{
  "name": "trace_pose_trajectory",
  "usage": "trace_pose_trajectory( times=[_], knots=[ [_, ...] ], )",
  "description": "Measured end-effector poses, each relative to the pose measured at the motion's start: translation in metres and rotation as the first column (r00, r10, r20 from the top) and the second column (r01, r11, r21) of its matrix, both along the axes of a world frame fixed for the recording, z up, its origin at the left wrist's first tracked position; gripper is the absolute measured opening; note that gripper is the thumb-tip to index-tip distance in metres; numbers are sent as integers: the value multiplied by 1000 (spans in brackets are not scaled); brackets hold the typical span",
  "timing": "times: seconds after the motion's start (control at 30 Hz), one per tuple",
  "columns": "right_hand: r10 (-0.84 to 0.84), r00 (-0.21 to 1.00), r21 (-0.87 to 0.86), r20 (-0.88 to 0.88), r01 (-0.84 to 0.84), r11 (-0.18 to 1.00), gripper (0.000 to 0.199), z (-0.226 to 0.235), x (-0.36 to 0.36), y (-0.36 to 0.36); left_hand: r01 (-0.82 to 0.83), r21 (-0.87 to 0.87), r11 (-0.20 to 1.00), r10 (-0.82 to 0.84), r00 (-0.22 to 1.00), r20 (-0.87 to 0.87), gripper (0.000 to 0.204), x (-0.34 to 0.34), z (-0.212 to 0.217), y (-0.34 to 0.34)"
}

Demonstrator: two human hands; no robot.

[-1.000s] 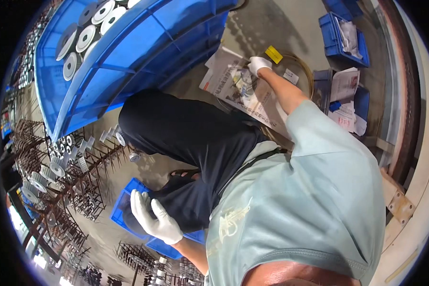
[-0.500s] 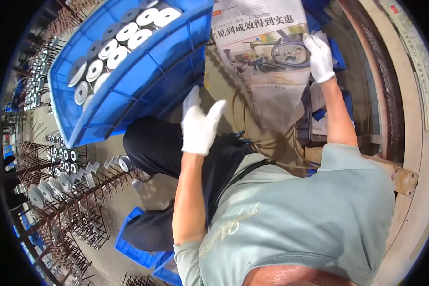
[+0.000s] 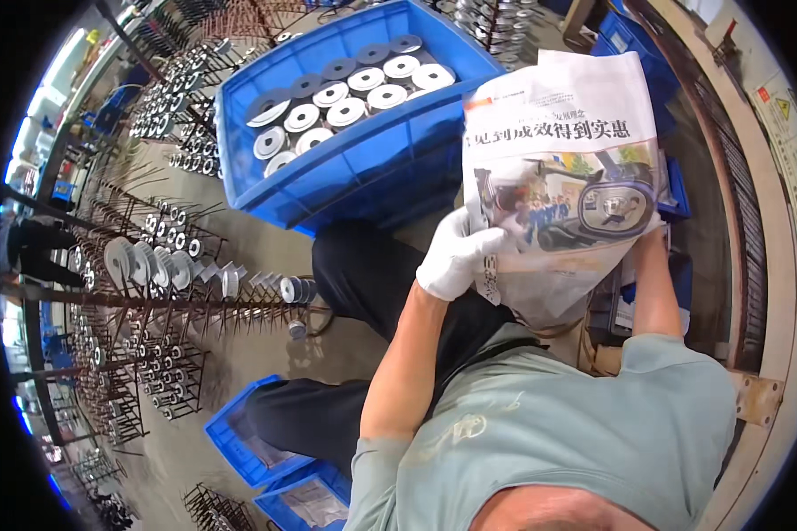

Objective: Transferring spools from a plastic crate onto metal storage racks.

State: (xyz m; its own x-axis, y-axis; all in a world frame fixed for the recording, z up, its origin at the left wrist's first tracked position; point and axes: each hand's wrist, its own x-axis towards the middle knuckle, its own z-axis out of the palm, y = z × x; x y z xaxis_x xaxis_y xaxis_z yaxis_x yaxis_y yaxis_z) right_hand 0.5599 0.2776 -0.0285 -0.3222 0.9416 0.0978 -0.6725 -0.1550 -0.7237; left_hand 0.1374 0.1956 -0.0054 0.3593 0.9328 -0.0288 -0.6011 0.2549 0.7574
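A folded newspaper (image 3: 558, 168) is held up in front of me, printed side showing, slanting over my lap. My white-gloved left hand (image 3: 456, 255) grips its lower left edge, with the thumb over the front. The white-gloved right hand (image 3: 654, 221) reaches behind the lower right side of the paper and holds it there; its fingers are hidden by the sheet. To the left of the newspaper stands a large blue crate (image 3: 363, 173) with rows of round metal discs (image 3: 345, 111), each with a hole in the middle.
Racks of metal parts (image 3: 159, 265) on prongs fill the left side. Two low blue bins (image 3: 248, 434) sit on the floor by my legs. More blue bins (image 3: 624, 40) are beyond the newspaper, alongside a wooden-edged frame (image 3: 708, 150) at the right.
The newspaper has come nearer and is lifted. My left hand, free before, has moved right and taken its left edge. The right hand has gone behind the sheet. The view has shifted.
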Motion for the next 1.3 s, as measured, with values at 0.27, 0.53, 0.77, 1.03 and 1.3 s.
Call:
trace_pose_trajectory(
  times=[0.27, 0.53, 0.77, 1.03, 1.3],
  knots=[
    [-242, 968, 42, -67, 245, 969, 54, -26, -140, -67, 32, -38, 999, -19, 954, 299, 40, -16, 5, -14],
    [-211, 920, 121, 330, 180, 976, 56, 11, -52, -30, -445, 24, 895, 439, 872, -216, 41, -20, 11, -22],
    [-267, 913, 92, 308, 251, 964, 51, 43, -24, -49, -704, 298, 645, 754, 522, -400, 42, 0, 26, -40],
    [-106, 954, 249, 280, 34, 968, 47, 30, 27, -39, -645, 456, 613, 712, 202, -673, 45, -13, 33, -75],
    [-251, 639, 225, 728, 124, 967, 49, 116, -77, -73, -795, 295, 529, 786, 328, -524, 39, -64, 52, -122]
  ],
)
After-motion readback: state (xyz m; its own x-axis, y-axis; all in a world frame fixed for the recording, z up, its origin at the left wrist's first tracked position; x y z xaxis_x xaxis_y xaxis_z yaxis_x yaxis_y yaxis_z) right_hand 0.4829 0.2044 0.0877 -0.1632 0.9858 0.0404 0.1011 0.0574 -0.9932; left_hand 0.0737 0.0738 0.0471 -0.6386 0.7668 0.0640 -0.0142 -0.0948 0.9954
